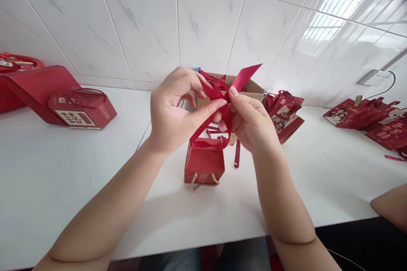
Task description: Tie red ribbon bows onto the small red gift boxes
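A red satin ribbon [244, 77] is pinched in both hands above a small red gift box [205, 161]. My left hand [179, 108] is closed on the ribbon, its thumb tip near the crossing. My right hand [251, 114] pinches the ribbon between thumb and finger, and one angled tail sticks up beyond it. The ribbon's lower part runs down to the top of the box, which stands on the white table. A twisted gold cord handle [205, 184] hangs at the box's near side. Fingers partly cover where the ribbon crosses.
Behind my hands stands a cardboard box [251, 87] with red ribbons. Left are a red double-happiness box [83, 110] and a larger red box [41, 89]. Red gift bags [286, 116] and more bags [346, 112] stand right. Another person's arm [391, 207] rests at the right edge.
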`<state>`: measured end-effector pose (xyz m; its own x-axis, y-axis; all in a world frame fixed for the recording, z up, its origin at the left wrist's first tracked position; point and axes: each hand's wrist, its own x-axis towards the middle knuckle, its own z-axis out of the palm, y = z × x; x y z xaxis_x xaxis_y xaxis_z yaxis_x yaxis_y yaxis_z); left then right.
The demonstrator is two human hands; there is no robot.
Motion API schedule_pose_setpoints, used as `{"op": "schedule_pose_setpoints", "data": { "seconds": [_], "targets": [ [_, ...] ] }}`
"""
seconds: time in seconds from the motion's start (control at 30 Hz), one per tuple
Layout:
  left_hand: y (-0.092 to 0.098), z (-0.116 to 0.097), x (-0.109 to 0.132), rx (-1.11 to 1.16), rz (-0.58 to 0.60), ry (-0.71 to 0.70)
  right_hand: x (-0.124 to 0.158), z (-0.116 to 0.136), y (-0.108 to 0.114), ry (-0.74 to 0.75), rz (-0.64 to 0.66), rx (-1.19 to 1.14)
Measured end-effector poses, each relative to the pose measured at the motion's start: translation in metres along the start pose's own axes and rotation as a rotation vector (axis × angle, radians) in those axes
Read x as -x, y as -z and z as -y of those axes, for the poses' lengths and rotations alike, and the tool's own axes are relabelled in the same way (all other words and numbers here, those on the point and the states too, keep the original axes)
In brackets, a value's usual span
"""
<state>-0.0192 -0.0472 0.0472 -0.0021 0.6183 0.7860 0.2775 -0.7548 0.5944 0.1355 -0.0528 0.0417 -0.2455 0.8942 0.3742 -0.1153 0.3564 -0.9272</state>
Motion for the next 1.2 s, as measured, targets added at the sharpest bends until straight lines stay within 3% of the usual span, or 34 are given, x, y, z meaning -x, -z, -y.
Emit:
{"op": "schedule_pose_setpoints", "data": {
  "seconds": [0.17,0.37,0.43,0.6,0.8,1.0,1.1,1.2],
  "targets": [
    [0.016,0.004,-0.007,-0.074,0.24,-0.257,-0.005,-0.002,0.009,-0.047,0.0,-0.032],
    [0.028,-0.001,-0.009,-0.11,0.55,-0.136,-0.005,-0.001,0.016,-0.055,0.007,-0.045],
    [0.028,0.002,-0.008,-0.161,0.596,-0.114,-0.005,-0.001,0.018,-0.07,0.022,-0.046],
    [0.024,0.014,-0.008,-0.33,0.558,-0.137,-0.005,-0.001,0.017,-0.089,0.068,-0.048],
    [0.026,0.008,-0.01,-0.304,0.563,-0.12,-0.001,0.0,0.009,0.12,-0.078,0.179],
    [0.023,0.004,-0.013,-0.26,0.409,0.219,0.003,0.003,0.007,0.367,-0.134,0.4],
    [0.018,0.008,-0.013,-0.085,0.426,0.376,0.004,0.001,0.006,0.435,-0.1,0.415],
    [0.013,0.008,-0.012,0.145,0.416,0.416,0.004,0.0,0.006,0.447,-0.036,0.437]
  ]
}}
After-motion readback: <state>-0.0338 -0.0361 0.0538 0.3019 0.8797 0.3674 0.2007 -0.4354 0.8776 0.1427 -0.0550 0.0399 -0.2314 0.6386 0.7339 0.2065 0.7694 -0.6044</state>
